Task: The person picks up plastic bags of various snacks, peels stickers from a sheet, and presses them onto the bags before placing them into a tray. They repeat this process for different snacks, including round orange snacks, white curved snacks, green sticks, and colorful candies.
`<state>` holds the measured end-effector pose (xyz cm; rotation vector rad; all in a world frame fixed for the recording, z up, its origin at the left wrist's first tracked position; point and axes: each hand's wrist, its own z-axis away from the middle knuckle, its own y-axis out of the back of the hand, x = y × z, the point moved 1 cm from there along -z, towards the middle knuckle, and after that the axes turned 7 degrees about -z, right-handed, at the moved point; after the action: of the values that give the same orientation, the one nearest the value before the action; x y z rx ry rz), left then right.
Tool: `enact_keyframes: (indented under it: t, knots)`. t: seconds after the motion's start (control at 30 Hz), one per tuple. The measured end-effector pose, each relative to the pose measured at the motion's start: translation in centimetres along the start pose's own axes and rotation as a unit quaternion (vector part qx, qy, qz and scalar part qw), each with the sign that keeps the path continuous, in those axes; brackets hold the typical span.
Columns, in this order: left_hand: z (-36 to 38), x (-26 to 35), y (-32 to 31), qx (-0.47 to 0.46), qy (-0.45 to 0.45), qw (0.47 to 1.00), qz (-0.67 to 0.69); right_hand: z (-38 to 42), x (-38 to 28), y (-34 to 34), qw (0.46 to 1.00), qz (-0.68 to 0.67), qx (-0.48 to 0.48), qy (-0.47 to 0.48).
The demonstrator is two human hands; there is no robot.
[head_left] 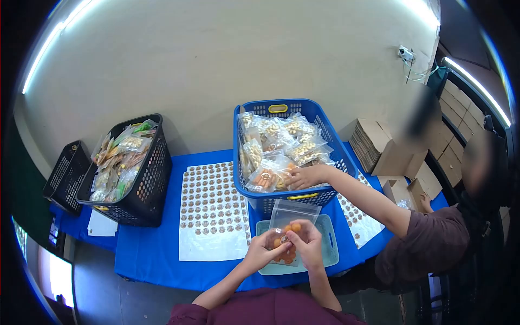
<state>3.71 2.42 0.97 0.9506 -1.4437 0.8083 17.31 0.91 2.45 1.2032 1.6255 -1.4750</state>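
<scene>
While over the tray (pixel 331 246), both hands (pixel 290 246) pinch the pouch (pixel 291 212).

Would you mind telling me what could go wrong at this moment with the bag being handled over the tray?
1. The left hand and right hand pinch a clear bag of small orange pieces; a slip might spill them beyond the light blue tray.
2. A co-worker's hand reaches into the blue basket just behind; arms could bump.
</scene>
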Motion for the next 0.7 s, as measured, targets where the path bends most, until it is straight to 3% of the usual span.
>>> enact_keyframes:
  t: [0.17, 0.27, 0.33, 0.43, 0.6, 0.7]
  knots:
    - [-0.7, -0.5, 0.8, 0.025, -0.039, 0.994, -0.096, -1.3, 0.5, -0.9, 0.999, 0.019, 0.017, 0.025]
    - [-0.8, 0.8, 1.1, 0.017, -0.004, 0.999, -0.040, -2.2, 0.7, -1.0, 1.000, 0.017, 0.010, 0.008]
    - [-1.5, 0.5, 0.9, 0.049, -0.036, 0.998, -0.002, -3.1, 1.2, -0.7, 1.000, 0.026, 0.012, -0.012]
    - [-2.6, -0.4, 1.9, 0.078, -0.026, 0.994, 0.065, -4.8, 1.1, -1.1, 0.995, -0.101, -0.003, 0.016]
    - [-4.8, 0.3, 3.8, 0.086, -0.039, 0.994, 0.049, -5.9, 2.1, -0.7, 0.991, 0.098, -0.040, 0.082]
    - [-4.8, 0.1, 3.9, 0.070, -0.059, 0.996, -0.014, -5.8, 1.6, -0.9, 0.996, 0.031, -0.019, 0.080]
